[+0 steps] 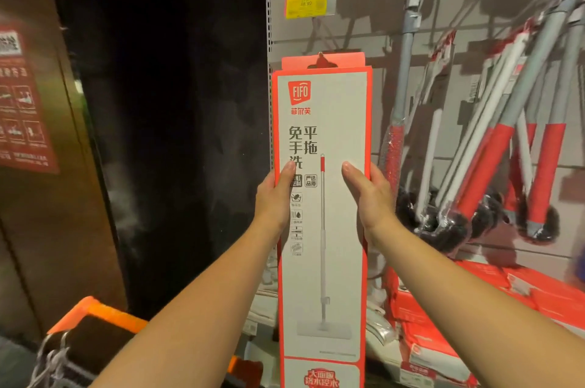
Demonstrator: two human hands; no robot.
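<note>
The tall, red-bordered white cardboard mop box [321,213] stands upright before the shelf's grey back panel [354,23], left hand [274,197] and right hand [368,194] pinching its side edges, thumbs on front; it should be kept vertical, its hang tab aligned with the peg.

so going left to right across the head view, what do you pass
red poster → orange cart handle → left hand gripping the box's left edge → mop box → right hand gripping its right edge → hanging mops with red grips
</note>
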